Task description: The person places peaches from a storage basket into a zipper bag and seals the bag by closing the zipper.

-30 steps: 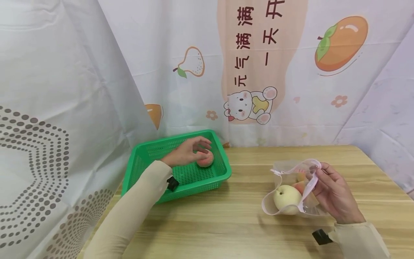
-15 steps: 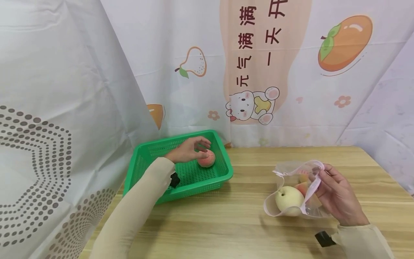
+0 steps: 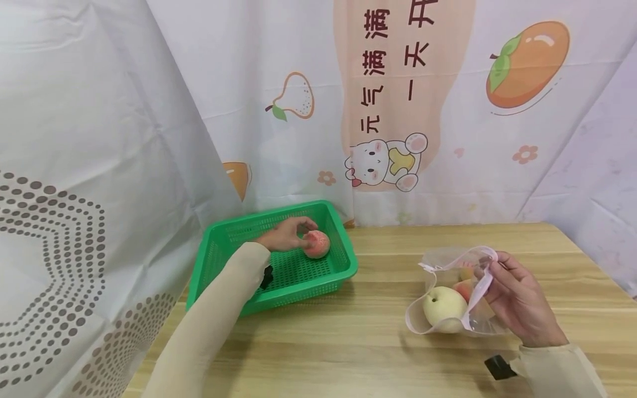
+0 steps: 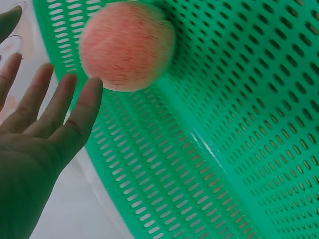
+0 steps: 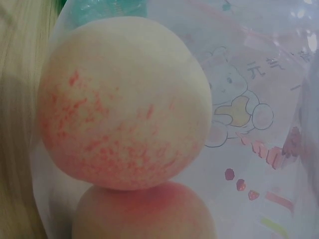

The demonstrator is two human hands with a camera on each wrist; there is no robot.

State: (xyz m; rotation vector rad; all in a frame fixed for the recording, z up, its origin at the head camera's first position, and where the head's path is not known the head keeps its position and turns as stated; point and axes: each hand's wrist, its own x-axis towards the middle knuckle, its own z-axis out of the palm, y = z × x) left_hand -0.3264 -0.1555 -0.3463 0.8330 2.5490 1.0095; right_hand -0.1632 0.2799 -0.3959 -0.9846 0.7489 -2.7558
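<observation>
In the basket point(image 3: 308, 287), peach point(image 3: 318, 246) sits just right of your left hand point(image 3: 286, 235), the nearer one: fingers spread, gripping nothing. Your right hand point(image 3: 520, 301) pinches the bag point(image 3: 479, 291).

One basket point(image 3: 308, 283), one bag point(image 3: 479, 293), two hands point(image 3: 286, 234) point(image 3: 520, 301)

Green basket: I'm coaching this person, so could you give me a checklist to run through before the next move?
1. Pink peach inside the green basket: ok.
2. Left hand beside the peach: ok.
3. Left hand's grip closed round the peach: not ok, fingers extended.
4. Fingers touching the peach: cannot tell.
5. Right hand's grip on the clear bag: ok.
6. Bag open: ok.
</observation>
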